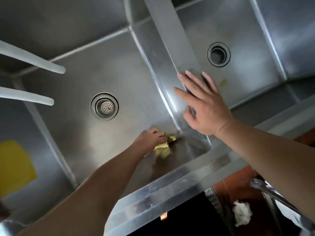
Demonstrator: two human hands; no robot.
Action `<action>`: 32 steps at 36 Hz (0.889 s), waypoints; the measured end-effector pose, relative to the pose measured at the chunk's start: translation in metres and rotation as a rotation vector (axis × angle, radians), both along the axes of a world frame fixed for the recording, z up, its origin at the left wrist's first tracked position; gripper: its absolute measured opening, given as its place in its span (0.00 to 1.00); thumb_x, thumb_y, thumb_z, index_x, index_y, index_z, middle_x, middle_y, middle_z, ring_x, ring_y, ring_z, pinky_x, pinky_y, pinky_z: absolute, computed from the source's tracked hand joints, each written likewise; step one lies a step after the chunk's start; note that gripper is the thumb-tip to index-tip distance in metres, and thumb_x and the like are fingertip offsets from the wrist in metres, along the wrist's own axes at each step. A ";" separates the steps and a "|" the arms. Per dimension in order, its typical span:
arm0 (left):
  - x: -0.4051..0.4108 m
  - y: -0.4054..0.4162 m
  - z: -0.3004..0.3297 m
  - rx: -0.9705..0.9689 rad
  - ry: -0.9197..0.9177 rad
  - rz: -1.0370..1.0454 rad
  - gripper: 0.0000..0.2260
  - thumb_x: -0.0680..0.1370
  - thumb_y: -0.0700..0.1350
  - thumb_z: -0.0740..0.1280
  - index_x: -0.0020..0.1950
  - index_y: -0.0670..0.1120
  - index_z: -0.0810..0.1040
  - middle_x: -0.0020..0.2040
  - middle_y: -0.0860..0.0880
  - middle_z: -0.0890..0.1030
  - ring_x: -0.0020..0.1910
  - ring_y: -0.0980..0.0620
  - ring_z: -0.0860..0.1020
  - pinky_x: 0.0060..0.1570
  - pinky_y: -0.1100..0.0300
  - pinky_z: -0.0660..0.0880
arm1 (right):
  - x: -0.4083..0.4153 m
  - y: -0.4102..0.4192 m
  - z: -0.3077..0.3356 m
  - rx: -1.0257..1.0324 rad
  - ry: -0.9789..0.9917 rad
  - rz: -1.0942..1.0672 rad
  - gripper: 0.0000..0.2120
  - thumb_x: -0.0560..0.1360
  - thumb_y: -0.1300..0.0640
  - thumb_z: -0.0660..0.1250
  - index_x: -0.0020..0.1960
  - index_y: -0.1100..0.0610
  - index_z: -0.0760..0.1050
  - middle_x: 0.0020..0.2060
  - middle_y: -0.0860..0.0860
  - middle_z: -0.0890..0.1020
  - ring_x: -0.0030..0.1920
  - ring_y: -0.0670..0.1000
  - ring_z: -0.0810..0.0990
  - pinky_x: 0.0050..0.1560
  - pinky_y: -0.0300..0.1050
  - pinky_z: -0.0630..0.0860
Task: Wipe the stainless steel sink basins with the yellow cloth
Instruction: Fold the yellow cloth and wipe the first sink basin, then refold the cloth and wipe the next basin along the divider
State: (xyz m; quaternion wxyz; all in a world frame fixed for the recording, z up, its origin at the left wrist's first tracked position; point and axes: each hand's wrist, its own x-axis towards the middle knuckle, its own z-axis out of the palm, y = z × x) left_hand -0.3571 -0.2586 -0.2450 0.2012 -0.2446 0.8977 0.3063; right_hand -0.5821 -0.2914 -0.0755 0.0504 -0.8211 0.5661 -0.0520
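**Down in the left basin, a hand wipes with the cloth**

At the basin's [102, 79] near right corner, the left hand [150, 139] grips the crumpled yellow cloth [167, 139] against the steel floor. Right hand [202, 103] lies flat, fingers spread, on the divider [170, 53] between both basins, holding nothing.

2 hoses [32, 63] overhang the left basin [95, 77]; drain strainer [104, 106] uncovered.
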 end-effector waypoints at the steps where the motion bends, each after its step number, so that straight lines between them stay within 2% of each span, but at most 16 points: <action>1: 0.009 0.003 0.001 -0.013 -0.034 -0.006 0.24 0.79 0.42 0.63 0.71 0.60 0.67 0.71 0.59 0.67 0.69 0.47 0.64 0.56 0.53 0.71 | 0.000 0.000 0.000 -0.001 -0.001 0.000 0.23 0.72 0.59 0.60 0.67 0.58 0.76 0.75 0.56 0.67 0.77 0.57 0.63 0.73 0.64 0.59; 4: 0.044 0.018 0.006 0.013 -0.188 0.065 0.22 0.78 0.43 0.64 0.69 0.59 0.67 0.71 0.54 0.66 0.69 0.42 0.62 0.63 0.48 0.68 | -0.001 -0.001 -0.002 -0.003 -0.002 -0.001 0.24 0.72 0.59 0.60 0.67 0.58 0.76 0.76 0.56 0.66 0.77 0.57 0.62 0.73 0.64 0.59; 6: 0.074 0.028 0.007 0.064 -0.279 0.210 0.19 0.79 0.46 0.64 0.68 0.61 0.66 0.70 0.54 0.65 0.68 0.43 0.62 0.61 0.49 0.70 | 0.000 0.000 -0.003 -0.007 -0.008 -0.007 0.24 0.71 0.59 0.61 0.67 0.58 0.75 0.76 0.56 0.66 0.77 0.57 0.63 0.74 0.64 0.58; 8: 0.102 0.034 0.007 0.160 -0.324 0.417 0.18 0.77 0.50 0.65 0.66 0.63 0.68 0.66 0.55 0.68 0.64 0.45 0.65 0.58 0.52 0.73 | -0.001 0.000 -0.003 -0.018 -0.013 -0.007 0.24 0.71 0.59 0.61 0.67 0.58 0.75 0.75 0.55 0.67 0.76 0.57 0.63 0.74 0.63 0.58; 10: 0.122 0.032 0.018 0.380 -0.291 0.745 0.18 0.70 0.53 0.70 0.58 0.61 0.75 0.58 0.53 0.77 0.58 0.47 0.75 0.52 0.58 0.74 | -0.002 -0.001 -0.004 -0.026 -0.020 -0.007 0.24 0.71 0.59 0.60 0.67 0.58 0.75 0.75 0.55 0.67 0.76 0.57 0.64 0.74 0.63 0.58; 12: 0.132 0.026 0.030 0.533 -0.215 1.084 0.20 0.66 0.45 0.72 0.57 0.54 0.78 0.51 0.49 0.81 0.50 0.47 0.80 0.44 0.60 0.74 | -0.002 -0.001 -0.004 -0.035 -0.025 -0.012 0.24 0.71 0.60 0.61 0.67 0.58 0.75 0.75 0.55 0.67 0.76 0.57 0.64 0.74 0.62 0.58; 14: 0.135 0.020 0.043 0.604 -0.119 1.357 0.17 0.68 0.32 0.69 0.54 0.45 0.79 0.46 0.44 0.80 0.40 0.47 0.79 0.37 0.61 0.74 | -0.002 0.001 -0.005 -0.029 -0.032 -0.012 0.24 0.71 0.60 0.60 0.67 0.58 0.75 0.75 0.55 0.67 0.76 0.57 0.64 0.74 0.63 0.59; 17: 0.120 0.006 0.087 0.779 0.175 1.593 0.18 0.71 0.24 0.63 0.50 0.45 0.76 0.39 0.43 0.78 0.28 0.53 0.77 0.25 0.66 0.70 | -0.001 0.002 0.000 0.013 -0.007 -0.019 0.25 0.72 0.58 0.58 0.69 0.58 0.74 0.76 0.56 0.66 0.76 0.57 0.64 0.74 0.64 0.58; 19: 0.107 0.002 0.126 0.895 0.388 1.608 0.20 0.72 0.24 0.61 0.56 0.45 0.76 0.42 0.43 0.79 0.36 0.49 0.78 0.36 0.61 0.73 | 0.007 0.005 0.007 0.111 0.073 -0.057 0.28 0.73 0.58 0.60 0.73 0.55 0.70 0.78 0.55 0.62 0.78 0.57 0.59 0.76 0.64 0.54; 21: 0.090 0.004 0.167 0.984 0.586 1.574 0.23 0.72 0.25 0.59 0.64 0.42 0.74 0.50 0.42 0.79 0.47 0.45 0.78 0.49 0.52 0.73 | 0.021 0.013 0.019 0.229 0.164 -0.148 0.33 0.74 0.57 0.63 0.78 0.48 0.60 0.80 0.51 0.53 0.80 0.54 0.51 0.76 0.65 0.45; 22: 0.082 0.007 0.186 1.023 0.671 1.558 0.25 0.71 0.26 0.60 0.66 0.42 0.73 0.51 0.42 0.80 0.49 0.44 0.78 0.51 0.51 0.73 | 0.030 0.019 0.025 0.254 0.146 -0.213 0.33 0.75 0.56 0.63 0.78 0.46 0.57 0.81 0.49 0.50 0.80 0.53 0.50 0.76 0.65 0.43; 24: 0.064 0.020 0.222 1.084 0.800 1.507 0.25 0.68 0.29 0.62 0.65 0.44 0.74 0.49 0.45 0.81 0.45 0.48 0.80 0.44 0.56 0.77 | 0.048 0.040 0.042 0.235 -0.100 -0.330 0.28 0.77 0.54 0.64 0.76 0.48 0.64 0.80 0.49 0.56 0.78 0.53 0.56 0.76 0.61 0.49; 26: 0.045 0.040 0.250 1.135 0.881 1.433 0.26 0.68 0.31 0.63 0.66 0.43 0.72 0.50 0.44 0.80 0.46 0.48 0.79 0.43 0.55 0.77 | 0.058 0.067 0.067 0.290 -0.536 -0.502 0.20 0.76 0.51 0.68 0.68 0.51 0.75 0.72 0.51 0.71 0.71 0.53 0.69 0.71 0.52 0.63; 29: 0.013 0.072 0.278 1.170 0.955 1.368 0.26 0.71 0.30 0.63 0.69 0.41 0.68 0.56 0.40 0.76 0.54 0.41 0.75 0.55 0.42 0.74 | 0.054 0.110 0.105 0.787 -1.236 -0.818 0.13 0.72 0.42 0.70 0.54 0.46 0.82 0.54 0.47 0.85 0.57 0.51 0.81 0.59 0.50 0.76; 30: 0.001 0.083 0.285 1.176 0.970 1.354 0.25 0.72 0.30 0.63 0.69 0.41 0.68 0.56 0.39 0.76 0.54 0.40 0.74 0.57 0.40 0.73 | 0.045 0.127 0.112 0.944 -1.386 -0.853 0.13 0.72 0.44 0.70 0.53 0.48 0.82 0.51 0.49 0.86 0.55 0.52 0.82 0.55 0.51 0.77; 32: -0.025 0.101 0.296 1.199 0.966 1.335 0.25 0.72 0.32 0.63 0.69 0.41 0.68 0.57 0.37 0.74 0.55 0.38 0.72 0.58 0.38 0.73 | 0.022 0.157 0.122 1.049 -1.535 -0.813 0.11 0.74 0.52 0.69 0.55 0.53 0.82 0.51 0.55 0.86 0.52 0.55 0.83 0.49 0.50 0.78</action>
